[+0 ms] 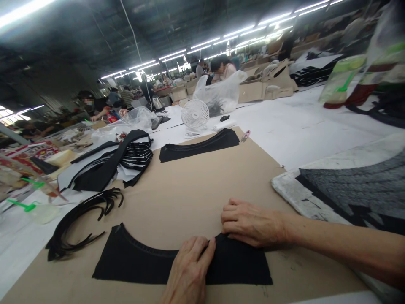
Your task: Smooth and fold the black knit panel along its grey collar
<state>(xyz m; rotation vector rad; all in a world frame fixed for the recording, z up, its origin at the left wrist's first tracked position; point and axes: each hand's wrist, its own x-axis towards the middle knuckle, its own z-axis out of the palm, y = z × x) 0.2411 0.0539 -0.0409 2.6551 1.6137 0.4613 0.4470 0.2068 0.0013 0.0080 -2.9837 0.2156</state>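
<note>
A black fabric piece [136,261] with a concave curved upper edge lies on brown cardboard [196,198] in front of me. My left hand [190,270] rests flat on its middle, fingertips at the curved edge and thumb alongside. At the right part of that edge, my right hand [249,221] has its fingers curled down and closed on the fabric; the fingertips are partly hidden. To the left lies a bundle of thin curved black strips [63,223]. Farther up the cardboard is a stack of similar black pieces [199,145].
Pink thread snips [245,135] lie by the far stack. Beyond stands a small white fan [195,115]. At right, a pale board [284,190] bears dark fabric [357,185]. Bottles with green nozzles [41,213] stand left; black cut pieces [104,169] are heaped nearby. Other people work farther off.
</note>
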